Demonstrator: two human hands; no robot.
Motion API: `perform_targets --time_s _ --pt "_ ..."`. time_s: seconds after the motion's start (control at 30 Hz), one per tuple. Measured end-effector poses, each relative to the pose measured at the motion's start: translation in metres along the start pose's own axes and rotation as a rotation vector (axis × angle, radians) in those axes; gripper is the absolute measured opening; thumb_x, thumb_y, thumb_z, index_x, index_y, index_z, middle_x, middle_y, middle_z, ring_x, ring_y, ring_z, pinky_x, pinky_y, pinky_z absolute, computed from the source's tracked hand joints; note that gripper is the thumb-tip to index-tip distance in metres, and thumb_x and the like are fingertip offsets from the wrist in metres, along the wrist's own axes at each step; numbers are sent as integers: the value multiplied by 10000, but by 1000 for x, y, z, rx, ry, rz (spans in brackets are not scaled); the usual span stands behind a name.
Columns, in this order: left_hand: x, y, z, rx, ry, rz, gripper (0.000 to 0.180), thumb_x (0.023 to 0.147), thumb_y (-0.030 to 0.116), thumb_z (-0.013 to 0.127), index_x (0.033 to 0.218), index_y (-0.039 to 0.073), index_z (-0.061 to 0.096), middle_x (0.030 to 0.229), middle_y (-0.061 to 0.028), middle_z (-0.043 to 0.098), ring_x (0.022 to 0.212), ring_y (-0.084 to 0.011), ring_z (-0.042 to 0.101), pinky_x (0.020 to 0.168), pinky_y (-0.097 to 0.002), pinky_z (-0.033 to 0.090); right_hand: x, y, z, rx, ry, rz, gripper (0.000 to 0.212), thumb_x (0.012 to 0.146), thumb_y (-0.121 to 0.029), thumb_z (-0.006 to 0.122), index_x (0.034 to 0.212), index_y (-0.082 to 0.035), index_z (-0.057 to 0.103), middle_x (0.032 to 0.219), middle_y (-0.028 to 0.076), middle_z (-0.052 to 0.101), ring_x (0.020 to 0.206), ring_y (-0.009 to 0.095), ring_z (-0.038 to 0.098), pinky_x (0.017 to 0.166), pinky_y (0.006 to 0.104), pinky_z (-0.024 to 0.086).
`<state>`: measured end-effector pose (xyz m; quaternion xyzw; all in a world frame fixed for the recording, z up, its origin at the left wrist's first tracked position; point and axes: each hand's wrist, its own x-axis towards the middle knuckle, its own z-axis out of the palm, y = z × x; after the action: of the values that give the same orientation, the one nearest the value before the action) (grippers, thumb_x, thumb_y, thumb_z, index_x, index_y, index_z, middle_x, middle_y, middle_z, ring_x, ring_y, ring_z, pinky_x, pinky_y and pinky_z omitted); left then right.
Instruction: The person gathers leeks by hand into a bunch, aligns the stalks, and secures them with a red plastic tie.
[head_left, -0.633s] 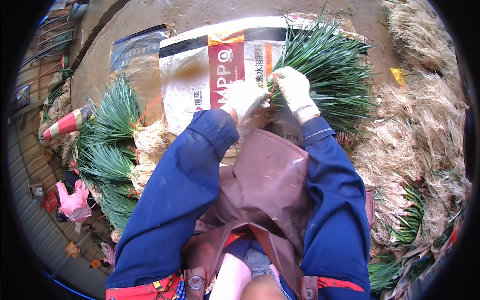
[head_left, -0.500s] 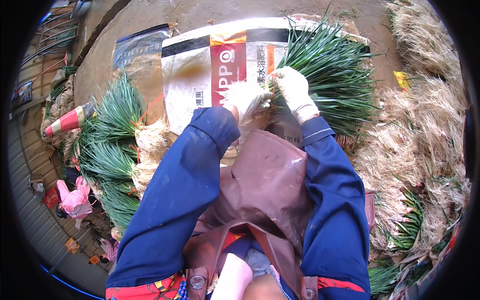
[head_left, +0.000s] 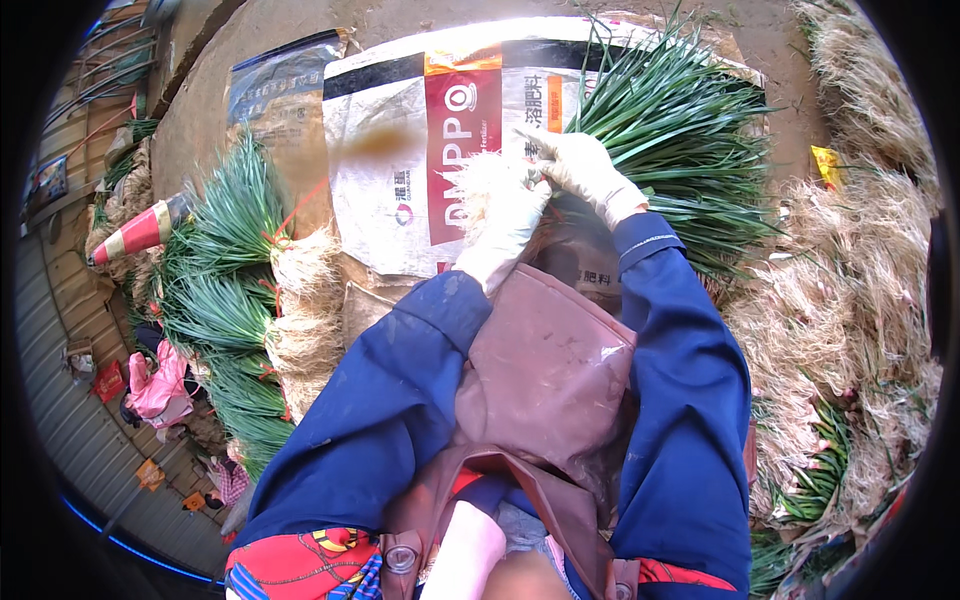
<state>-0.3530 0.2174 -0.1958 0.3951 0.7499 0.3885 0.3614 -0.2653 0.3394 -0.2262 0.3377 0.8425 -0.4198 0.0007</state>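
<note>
A large bunch of green onions point(head_left: 680, 140) lies on a flattened printed sack point(head_left: 375, 160), its dark green leaves fanned out to the far right. Its pale roots point(head_left: 490, 190) show at the left, over the fingers of my left hand. My left hand point(head_left: 508, 232), in a white glove, is closed around the root end. My right hand point(head_left: 590, 172), gloved too, reaches over the stems beside it with its fingers pinched close to the left fingertips. What the right fingers pinch is hidden.
Tied green onion bunches point(head_left: 235, 310) are stacked at the left, roots toward me. A great heap of loose green onions point(head_left: 800, 290), mostly roots showing, fills the right side. A red-and-yellow cone-shaped object point(head_left: 135, 235) lies beyond the stack. A person in pink point(head_left: 160, 385) is farther left.
My left hand has turned and come nearer, its back now showing more. The right hand's fingers have shifted left along the stems. An orange-red tie seen between the hands is now hidden.
</note>
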Motion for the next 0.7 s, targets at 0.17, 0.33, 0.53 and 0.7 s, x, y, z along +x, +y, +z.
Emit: perform_targets --time_s 0.17,0.33,0.53,0.7 --pt "9 -14 2 486 118 239 293 735 139 656 1005 39 597 864 -152 581 811 -298 555 723 -395 436 -2 7 1 -134 -18 -111 640 820 -257 595 1396 -214 320 830 132 650 750 312 625 698 382 495" --pt "11 -24 5 559 121 246 262 733 116 648 988 63 618 848 -157 583 808 -332 548 736 -423 431 -1 8 3 -85 -6 -123 677 785 -217 608 1390 -152 312 809 160 639 743 335 619 690 409 490" --pt "16 -31 1 639 65 343 221 730 124 653 943 68 630 799 -159 589 794 -336 557 721 -435 428 0 8 1 -117 -42 -99 689 812 -257 569 1413 -142 252 824 171 638 753 342 620 696 405 492" --pt "27 -25 -7 734 -34 247 149 760 158 638 853 43 629 783 -140 585 747 -292 555 696 -428 430 1 12 2 -10 1 -58 600 860 -328 474 1401 -150 284 899 218 626 802 362 616 732 417 482"
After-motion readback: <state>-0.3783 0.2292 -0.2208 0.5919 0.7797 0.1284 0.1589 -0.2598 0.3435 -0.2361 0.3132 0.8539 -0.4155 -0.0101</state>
